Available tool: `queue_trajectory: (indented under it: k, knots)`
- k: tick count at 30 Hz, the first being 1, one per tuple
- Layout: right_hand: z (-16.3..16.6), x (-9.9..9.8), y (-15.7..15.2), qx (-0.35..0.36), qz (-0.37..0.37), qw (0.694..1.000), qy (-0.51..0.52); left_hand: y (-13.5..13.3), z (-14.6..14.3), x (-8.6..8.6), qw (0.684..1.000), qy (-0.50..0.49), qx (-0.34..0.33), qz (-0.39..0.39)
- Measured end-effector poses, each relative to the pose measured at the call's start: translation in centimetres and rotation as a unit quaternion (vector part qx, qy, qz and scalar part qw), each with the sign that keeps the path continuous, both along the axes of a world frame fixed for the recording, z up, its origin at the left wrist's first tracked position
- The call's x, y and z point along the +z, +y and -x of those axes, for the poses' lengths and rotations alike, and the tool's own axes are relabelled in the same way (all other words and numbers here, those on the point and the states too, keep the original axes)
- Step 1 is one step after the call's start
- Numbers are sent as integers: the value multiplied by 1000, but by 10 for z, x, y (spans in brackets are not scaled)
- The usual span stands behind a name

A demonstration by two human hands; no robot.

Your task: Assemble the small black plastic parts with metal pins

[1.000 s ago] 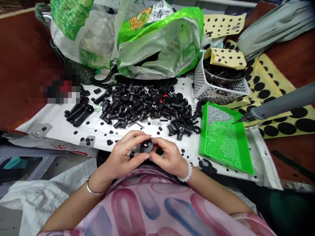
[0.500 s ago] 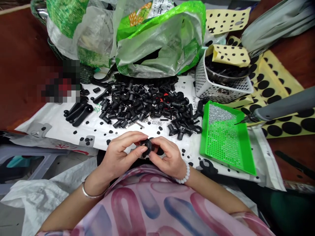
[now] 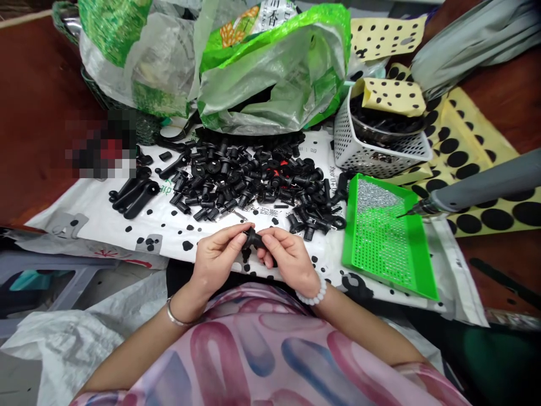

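Observation:
My left hand [image 3: 215, 258] and my right hand [image 3: 287, 260] meet at the near edge of the white sheet [image 3: 93, 217], both pinching one small black plastic part [image 3: 252, 239] between fingertips and thumbs. The part is mostly hidden by my fingers. A silver bangle circles my left wrist and a white bead bracelet my right. Just beyond my hands lies a wide heap of black plastic parts [image 3: 249, 180].
A green tray [image 3: 386, 239] of tiny screws lies right of my hands, with a grey electric screwdriver [image 3: 477, 189] resting above it. A white basket [image 3: 378, 141] of dark parts, yellow sheets of black dots [image 3: 469, 163] and green plastic bags [image 3: 270, 67] stand behind.
Both hands have shifted slightly forward and turned the black part; a second ago its round face pointed up, now it is held edge-on between closer fingertips.

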State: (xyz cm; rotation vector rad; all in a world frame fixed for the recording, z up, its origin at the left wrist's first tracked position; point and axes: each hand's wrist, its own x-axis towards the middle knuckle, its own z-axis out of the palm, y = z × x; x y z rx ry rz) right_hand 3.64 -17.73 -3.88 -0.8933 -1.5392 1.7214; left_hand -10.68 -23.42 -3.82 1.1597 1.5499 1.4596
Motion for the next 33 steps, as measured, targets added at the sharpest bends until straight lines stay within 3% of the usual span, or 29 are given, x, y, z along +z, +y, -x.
queue_trajectory:
  k: [3, 8, 14, 20, 24, 29, 33]
  knots:
    - [-2, -2, -1, 12, -36, 999, -5, 2, 0, -3, 1000, -24, 11, 13]
    - [-10, -5, -4, -11, -235, 966, -106, 5, -5, -8, 997, -71, 9, 24]
    - [-10, 0, 3, -6, -223, 968, -117, 5, -12, -9, 989, -142, -12, 37]
    - [-7, 3, 6, -20, -391, 909, -141, 1, 5, -3, 986, -150, -72, 30]
    - [-4, 0, 3, -17, -463, 872, -156, 6, 14, -3, 985, -163, -40, 35]
    - [-2, -6, 0, -18, -473, 863, -175, 11, 17, 6, 984, -149, -45, 81]
    - [-6, -10, 0, -21, -385, 910, -155, 6, 15, 6, 986, -111, -92, 89]
